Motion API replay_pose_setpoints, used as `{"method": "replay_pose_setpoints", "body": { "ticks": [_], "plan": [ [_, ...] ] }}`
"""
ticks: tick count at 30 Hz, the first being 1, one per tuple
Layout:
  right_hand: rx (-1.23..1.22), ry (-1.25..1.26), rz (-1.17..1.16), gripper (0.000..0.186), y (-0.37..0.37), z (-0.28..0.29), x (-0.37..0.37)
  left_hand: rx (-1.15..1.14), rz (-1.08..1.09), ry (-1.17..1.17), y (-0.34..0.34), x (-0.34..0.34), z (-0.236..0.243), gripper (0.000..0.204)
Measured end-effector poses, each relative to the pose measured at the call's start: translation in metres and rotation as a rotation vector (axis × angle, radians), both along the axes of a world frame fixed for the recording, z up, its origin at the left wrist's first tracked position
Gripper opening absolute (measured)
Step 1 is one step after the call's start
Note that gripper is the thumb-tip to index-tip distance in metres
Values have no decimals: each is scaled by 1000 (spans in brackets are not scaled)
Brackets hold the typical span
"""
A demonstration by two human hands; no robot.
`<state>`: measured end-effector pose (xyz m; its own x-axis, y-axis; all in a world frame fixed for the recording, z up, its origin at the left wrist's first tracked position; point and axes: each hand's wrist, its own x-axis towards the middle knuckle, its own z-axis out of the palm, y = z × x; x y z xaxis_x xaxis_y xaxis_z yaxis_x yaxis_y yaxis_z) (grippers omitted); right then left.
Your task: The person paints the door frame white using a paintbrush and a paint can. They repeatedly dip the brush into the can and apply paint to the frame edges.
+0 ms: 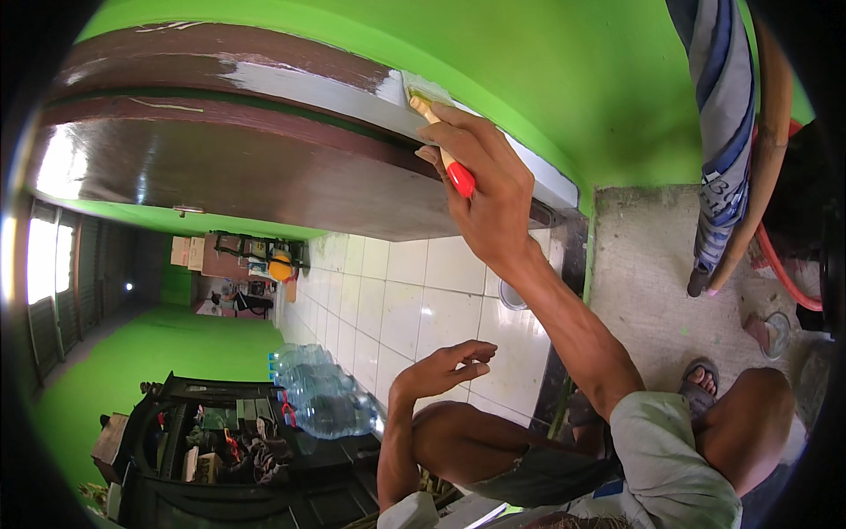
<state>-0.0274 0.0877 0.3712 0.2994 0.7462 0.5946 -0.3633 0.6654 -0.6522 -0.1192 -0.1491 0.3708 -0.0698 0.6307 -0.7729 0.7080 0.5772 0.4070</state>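
Note:
My right hand (pixel 498 181) is closed round the handle of a paintbrush (pixel 456 174), pale wood with a red end. Its bristles touch the door frame (pixel 159 51) beside the green wall. White paint (pixel 300 86) covers part of the frame, and the rest is brown. Below the frame, the brown door (pixel 264 163) stretches away to the left. My left hand (pixel 449 366) hangs over my bent knee, fingers loosely curved and apart, holding nothing. A round container (pixel 511 295) on the tiles is partly hidden behind my right forearm.
A folded blue and grey umbrella (pixel 724 123) and a wooden pole (pixel 765 150) lean at the right. Large clear bottles (pixel 322 397) stand near a dark cabinet (pixel 256 494) at lower left. A dark raised sill (pixel 564 300) divides white tiles (pixel 441 304) from rough concrete (pixel 648 273).

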Motion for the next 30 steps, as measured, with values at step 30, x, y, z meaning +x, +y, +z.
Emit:
{"method": "replay_pose_setpoints", "body": {
  "ticks": [30],
  "plan": [
    [-822, 616, 510, 25, 24, -102, 27, 90, 13, -33, 0, 2, -1, 43]
  ]
}}
